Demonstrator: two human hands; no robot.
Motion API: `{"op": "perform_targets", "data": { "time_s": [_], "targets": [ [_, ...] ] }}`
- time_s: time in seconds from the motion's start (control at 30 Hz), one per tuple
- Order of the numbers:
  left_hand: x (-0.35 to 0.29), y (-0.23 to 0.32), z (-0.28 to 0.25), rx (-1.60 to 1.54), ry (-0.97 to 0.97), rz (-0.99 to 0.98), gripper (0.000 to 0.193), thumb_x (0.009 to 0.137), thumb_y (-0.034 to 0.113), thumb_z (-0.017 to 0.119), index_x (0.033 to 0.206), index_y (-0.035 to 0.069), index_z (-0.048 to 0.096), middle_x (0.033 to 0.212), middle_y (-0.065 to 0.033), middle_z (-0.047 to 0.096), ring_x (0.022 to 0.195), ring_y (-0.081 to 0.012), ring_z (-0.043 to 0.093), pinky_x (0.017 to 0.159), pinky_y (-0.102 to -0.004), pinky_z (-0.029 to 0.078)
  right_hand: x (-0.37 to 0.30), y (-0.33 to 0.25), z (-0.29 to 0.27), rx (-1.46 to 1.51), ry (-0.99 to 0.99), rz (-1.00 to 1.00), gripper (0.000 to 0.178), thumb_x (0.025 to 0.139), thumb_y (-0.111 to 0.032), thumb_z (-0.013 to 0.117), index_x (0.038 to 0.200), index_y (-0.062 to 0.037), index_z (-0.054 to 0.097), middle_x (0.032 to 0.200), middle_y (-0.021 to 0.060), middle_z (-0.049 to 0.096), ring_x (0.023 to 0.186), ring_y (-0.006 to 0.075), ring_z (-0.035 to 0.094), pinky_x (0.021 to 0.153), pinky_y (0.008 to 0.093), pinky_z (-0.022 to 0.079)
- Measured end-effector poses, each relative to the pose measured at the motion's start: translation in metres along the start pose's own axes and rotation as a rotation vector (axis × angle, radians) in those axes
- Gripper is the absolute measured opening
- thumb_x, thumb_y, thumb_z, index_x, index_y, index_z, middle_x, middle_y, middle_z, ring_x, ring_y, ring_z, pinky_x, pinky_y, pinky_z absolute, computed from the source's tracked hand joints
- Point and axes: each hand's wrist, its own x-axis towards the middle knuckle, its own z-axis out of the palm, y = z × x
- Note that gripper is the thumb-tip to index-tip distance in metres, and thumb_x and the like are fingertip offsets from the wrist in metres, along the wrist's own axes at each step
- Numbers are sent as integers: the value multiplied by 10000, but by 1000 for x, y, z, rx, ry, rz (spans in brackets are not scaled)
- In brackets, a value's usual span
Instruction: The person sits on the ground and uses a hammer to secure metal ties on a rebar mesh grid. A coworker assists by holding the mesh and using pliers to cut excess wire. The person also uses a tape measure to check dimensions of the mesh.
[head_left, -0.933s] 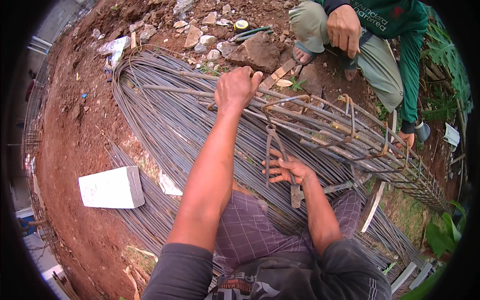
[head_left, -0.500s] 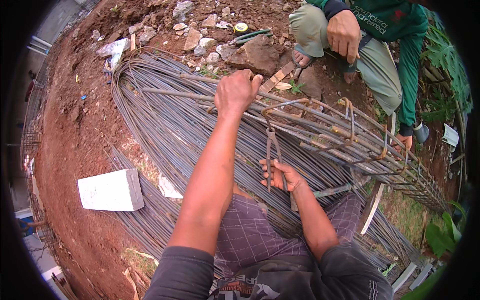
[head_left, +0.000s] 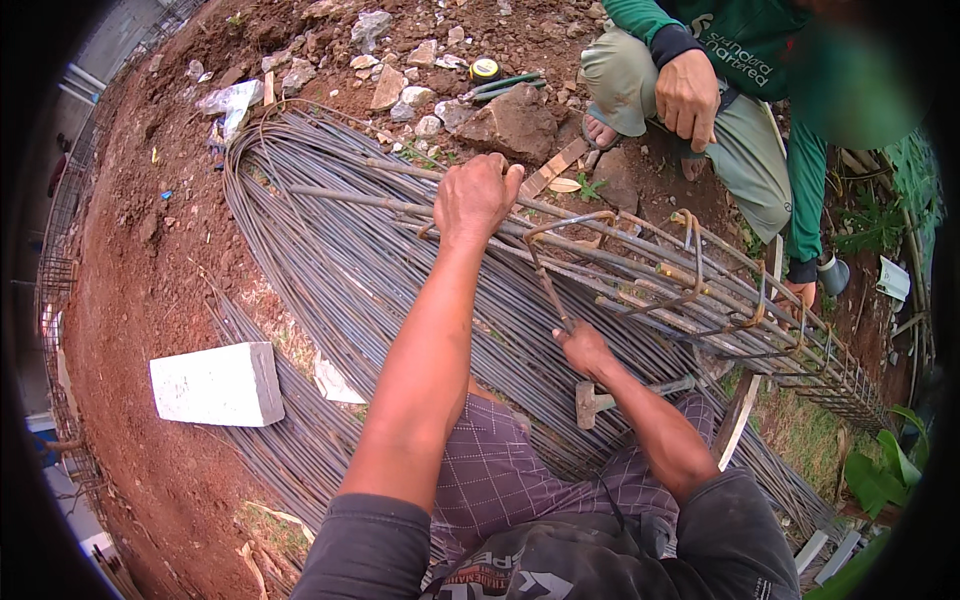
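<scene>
My left hand (head_left: 478, 200) is closed round the end part of a rebar cage (head_left: 660, 268), on one of its long steel bars. In my right hand (head_left: 585, 352) are rusty pincers (head_left: 551, 290), their handles inside my fist. The jaws point up at a bent stirrup (head_left: 570, 222) of the cage; whether they bite a tie wire there is too small to tell. The cage lies above a large bundle of bent steel rods (head_left: 350, 230). A hammer (head_left: 587, 404) lies on the rods below my right forearm.
A person in a green top (head_left: 740, 40) crouches at the far right, one hand (head_left: 800, 292) by the cage. A white block (head_left: 215, 385) lies at the left. Rocks (head_left: 508, 122) and a tape measure (head_left: 484, 69) lie beyond the rods. A wooden support (head_left: 738, 420) stands under the cage.
My right hand has closed round the pincers, bringing their spread handles together and turning the tool. The hammer's head has come into view. My left hand keeps its hold.
</scene>
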Motion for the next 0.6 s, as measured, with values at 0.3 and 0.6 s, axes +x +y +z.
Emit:
{"op": "perform_targets", "data": {
  "time_s": [0.3,0.6],
  "targets": [
    [1,-5,8,-36,66,88,349,879,409,601,884,68,672,920,-168,679,865,-388,646,773,-489,501,8,2,39,618,-182,61,363,1019,-338,491,1221,-37,513,1049,77,630,876,187,632,809,403,486],
    [-5,-8,9,-63,11,4,339,883,401,589,922,78,684,938,-147,685,893,-380,647,802,-483,505,-12,-38,10,439,-199,156,305,1000,-313,508,1053,-14,538,973,88,623,799,174,647,564,407,522]
  ]
}}
